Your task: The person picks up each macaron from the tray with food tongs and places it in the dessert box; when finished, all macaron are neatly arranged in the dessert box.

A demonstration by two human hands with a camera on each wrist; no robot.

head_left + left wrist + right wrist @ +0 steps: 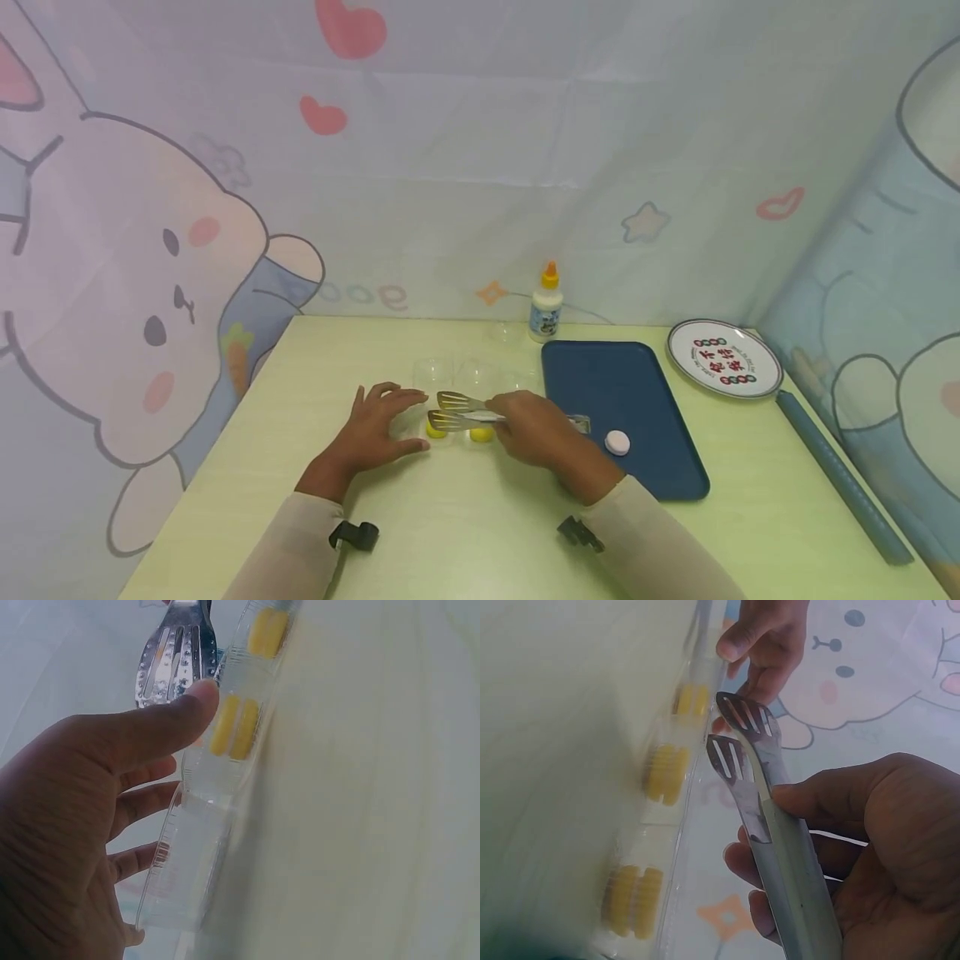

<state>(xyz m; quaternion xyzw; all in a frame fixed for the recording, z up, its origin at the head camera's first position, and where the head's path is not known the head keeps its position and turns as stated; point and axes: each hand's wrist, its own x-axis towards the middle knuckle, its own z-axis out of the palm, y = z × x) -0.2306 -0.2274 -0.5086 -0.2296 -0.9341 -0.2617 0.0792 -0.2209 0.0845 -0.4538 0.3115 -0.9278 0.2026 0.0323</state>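
My right hand (536, 429) grips a pair of slotted metal tongs (799, 874). The slotted tips point left, a little apart, with nothing visible between them, over a clear plastic box (187, 859). Yellow macarons (665, 774) stand on edge in the box's compartments; two yellow ones (482, 434) show below the tongs in the head view. At the box's left end my left hand (378, 429) spreads its fingers and thumb around it. In the left wrist view its fingertips are close against the box wall; whether they press on it I cannot tell.
A blue tray (611, 383) lies to the right with one pale round macaron (618, 442) on it. Behind stands a white glue-like bottle (546, 312) with a yellow cap. Farther right are a printed plate (723, 358) and a long blue-grey roll (843, 475).
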